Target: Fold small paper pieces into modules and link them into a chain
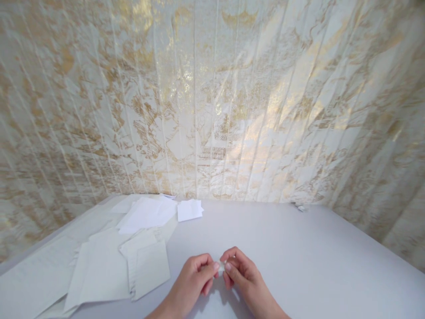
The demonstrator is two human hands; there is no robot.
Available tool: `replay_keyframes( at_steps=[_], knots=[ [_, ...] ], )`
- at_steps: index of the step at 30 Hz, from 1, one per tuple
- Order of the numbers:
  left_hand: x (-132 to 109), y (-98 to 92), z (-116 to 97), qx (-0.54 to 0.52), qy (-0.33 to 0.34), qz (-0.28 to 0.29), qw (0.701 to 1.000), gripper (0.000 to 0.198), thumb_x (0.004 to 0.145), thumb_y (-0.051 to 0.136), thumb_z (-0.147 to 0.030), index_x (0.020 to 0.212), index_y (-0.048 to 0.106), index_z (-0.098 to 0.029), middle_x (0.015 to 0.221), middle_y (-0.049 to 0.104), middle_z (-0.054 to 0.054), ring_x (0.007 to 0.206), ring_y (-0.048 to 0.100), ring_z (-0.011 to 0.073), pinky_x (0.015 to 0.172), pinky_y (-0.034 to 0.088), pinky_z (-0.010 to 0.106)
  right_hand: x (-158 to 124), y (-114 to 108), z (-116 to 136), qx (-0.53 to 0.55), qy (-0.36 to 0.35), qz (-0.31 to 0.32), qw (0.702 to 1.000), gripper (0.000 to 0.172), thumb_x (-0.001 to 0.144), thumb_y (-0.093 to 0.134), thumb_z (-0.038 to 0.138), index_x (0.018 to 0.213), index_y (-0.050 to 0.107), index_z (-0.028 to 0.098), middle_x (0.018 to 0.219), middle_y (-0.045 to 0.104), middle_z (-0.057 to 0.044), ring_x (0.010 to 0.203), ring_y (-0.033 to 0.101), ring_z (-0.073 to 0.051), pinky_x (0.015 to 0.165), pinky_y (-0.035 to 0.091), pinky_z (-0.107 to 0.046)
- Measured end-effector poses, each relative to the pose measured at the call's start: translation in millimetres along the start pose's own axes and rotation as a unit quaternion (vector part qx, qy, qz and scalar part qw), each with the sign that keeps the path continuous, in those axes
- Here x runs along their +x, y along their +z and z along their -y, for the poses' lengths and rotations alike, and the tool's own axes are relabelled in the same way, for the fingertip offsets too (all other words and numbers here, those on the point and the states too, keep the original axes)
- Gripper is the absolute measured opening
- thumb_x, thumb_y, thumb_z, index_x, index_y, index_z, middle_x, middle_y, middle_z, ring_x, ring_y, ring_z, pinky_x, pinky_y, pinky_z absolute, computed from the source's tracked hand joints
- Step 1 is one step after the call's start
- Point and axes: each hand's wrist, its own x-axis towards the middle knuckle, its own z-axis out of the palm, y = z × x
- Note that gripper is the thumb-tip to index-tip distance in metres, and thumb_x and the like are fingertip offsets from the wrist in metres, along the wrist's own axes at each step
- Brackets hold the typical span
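Close together over the front of the white table, both my hands pinch a small pale piece of paper (221,266). My left hand (196,275) has its thumb and forefinger closed on the paper's left side. On its right side, the thumb and forefinger of my right hand (244,275) are closed too. Most of the piece is covered by the fingertips, so its exact shape cannot be made out.
Several loose white sheets (106,266) overlap on the left of the table (299,266). A small stack of paper (190,210) lies near the back edge. Small grey scraps (300,207) rest at the back right. A gold-patterned curtain (212,97) hangs behind.
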Motion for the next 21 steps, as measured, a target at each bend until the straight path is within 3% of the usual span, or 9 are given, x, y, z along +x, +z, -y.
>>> replay_keyframes(
  at_steps=[2, 5, 9, 15, 21],
  knots=[
    [-1.6, -0.9, -1.4, 0.019, 0.006, -0.010, 1.000, 0.033, 0.085, 0.047, -0.048, 0.064, 0.047, -0.023, 0.043, 0.036, -0.011, 0.045, 0.030, 0.0110, 0.050, 0.022, 0.027, -1.6, -3.4, 7.2, -0.110, -0.031, 0.008, 0.993, 0.028, 0.098, 0.047, 0.045, 0.097, 0.058, 0.020, 0.073, 0.060, -0.001, 0.068, 0.053, -0.017, 0.068, 0.041, -0.030],
    [-6.3, -4.8, -3.2, 0.046, 0.008, -0.020, 0.999, 0.030, 0.084, 0.050, -0.041, 0.061, 0.041, -0.024, 0.048, 0.030, -0.012, 0.048, 0.029, 0.0110, 0.050, 0.020, 0.027, -4.8, -5.9, 14.1, -0.266, -0.116, 0.031, 0.956, 0.016, 0.096, 0.050, 0.029, 0.102, 0.062, 0.021, 0.096, 0.063, -0.007, 0.089, 0.057, -0.022, 0.080, 0.044, -0.033],
    [-10.9, -8.4, -6.6, 0.063, 0.014, -0.012, 0.998, 0.030, 0.084, 0.052, -0.038, 0.060, 0.040, -0.024, 0.053, 0.029, -0.011, 0.053, 0.029, 0.0113, 0.052, 0.021, 0.027, -7.1, -2.5, 14.8, -0.336, -0.133, 0.049, 0.931, 0.017, 0.090, 0.053, 0.018, 0.104, 0.062, 0.020, 0.092, 0.062, -0.006, 0.085, 0.059, -0.022, 0.077, 0.046, -0.031],
    [-12.8, -8.4, -8.6, 0.043, 0.052, 0.032, 0.997, 0.038, 0.090, 0.049, -0.055, 0.073, 0.049, -0.022, 0.059, 0.047, -0.007, 0.059, 0.043, 0.0133, 0.059, 0.031, 0.026, -5.5, 3.8, 14.5, -0.241, -0.050, 0.008, 0.969, 0.012, 0.090, 0.055, 0.020, 0.099, 0.063, 0.019, 0.080, 0.064, -0.001, 0.072, 0.059, -0.017, 0.071, 0.046, -0.027],
    [-8.6, -8.0, 1.3, -0.016, 0.076, 0.019, 0.997, 0.025, 0.091, 0.058, -0.047, 0.089, 0.054, -0.022, 0.075, 0.054, -0.005, 0.071, 0.051, 0.0137, 0.064, 0.038, 0.024, -1.6, 5.4, 9.5, -0.114, 0.004, -0.025, 0.993, 0.015, 0.087, 0.061, 0.026, 0.101, 0.062, 0.020, 0.066, 0.060, 0.004, 0.063, 0.055, -0.014, 0.064, 0.042, -0.025]
  ],
)
